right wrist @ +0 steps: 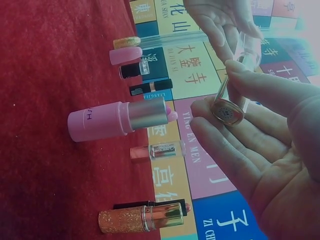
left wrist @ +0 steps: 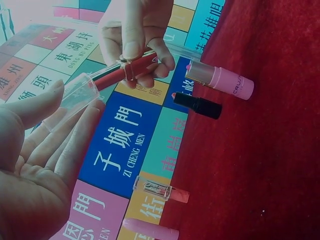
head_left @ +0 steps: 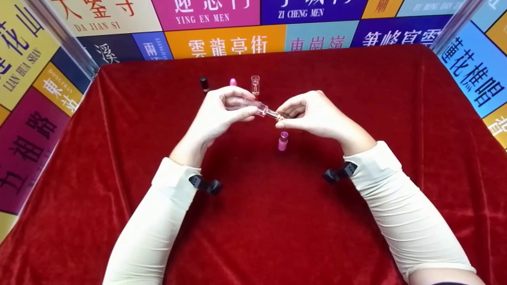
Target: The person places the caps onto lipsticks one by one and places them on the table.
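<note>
My left hand (head_left: 223, 113) pinches a clear plastic lipstick cap (left wrist: 75, 97) between thumb and fingers. Facing it, my right hand (head_left: 317, 114) pinches a slim lipstick (left wrist: 111, 75), reddish in the left wrist view, by its round gold base (right wrist: 228, 114). The lipstick's far end meets the cap's mouth; how far inside it lies I cannot tell. Both pieces are held tilted above the cloth. Below and between the hands, an uncapped pink lipstick (head_left: 282, 143) with a silver collar stands upright.
Behind my left hand stand a black lipstick case (head_left: 204, 83), a pink bullet-shaped cap (head_left: 233, 82) and a clear-topped lipstick (head_left: 255, 86). A gold glitter lipstick (right wrist: 122, 220) and a slim black one (left wrist: 200, 105) stand on the red cloth (head_left: 253, 221). Colourful lettered panels (head_left: 225, 41) border the table.
</note>
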`<state>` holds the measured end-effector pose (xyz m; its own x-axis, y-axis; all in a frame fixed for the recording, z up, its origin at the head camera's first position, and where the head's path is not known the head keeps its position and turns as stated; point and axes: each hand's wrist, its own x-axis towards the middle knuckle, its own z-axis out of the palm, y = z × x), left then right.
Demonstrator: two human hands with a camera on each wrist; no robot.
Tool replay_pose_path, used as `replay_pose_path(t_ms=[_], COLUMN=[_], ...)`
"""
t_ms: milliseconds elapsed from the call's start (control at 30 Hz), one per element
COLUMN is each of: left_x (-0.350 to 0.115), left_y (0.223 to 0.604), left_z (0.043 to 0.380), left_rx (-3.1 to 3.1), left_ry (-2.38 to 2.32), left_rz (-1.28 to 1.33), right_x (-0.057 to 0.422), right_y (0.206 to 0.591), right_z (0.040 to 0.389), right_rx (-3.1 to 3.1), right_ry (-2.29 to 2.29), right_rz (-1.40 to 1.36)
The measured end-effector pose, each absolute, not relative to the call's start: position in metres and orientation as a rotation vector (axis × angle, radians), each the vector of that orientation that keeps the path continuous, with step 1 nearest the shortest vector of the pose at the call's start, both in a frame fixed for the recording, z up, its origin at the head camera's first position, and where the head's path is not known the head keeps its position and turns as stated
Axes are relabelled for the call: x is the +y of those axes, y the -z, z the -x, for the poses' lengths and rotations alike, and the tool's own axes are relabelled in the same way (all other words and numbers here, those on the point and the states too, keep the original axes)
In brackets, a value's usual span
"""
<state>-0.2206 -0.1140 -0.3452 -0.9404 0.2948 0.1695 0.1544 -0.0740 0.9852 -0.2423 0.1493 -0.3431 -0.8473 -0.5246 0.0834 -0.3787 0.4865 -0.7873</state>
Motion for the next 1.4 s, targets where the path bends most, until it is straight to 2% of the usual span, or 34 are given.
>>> replay_pose_path(t_ms=[1400], left_x=[-0.101], left_y=[0.353], left_z=[0.217], left_rx=[2.121], left_ry=[-2.058], left_rz=[-0.565], right_x=[0.143], right_y=[0.343], right_z=[0.236], right_rx=[2.52], right_ry=[1.333], right_rz=[0.83])
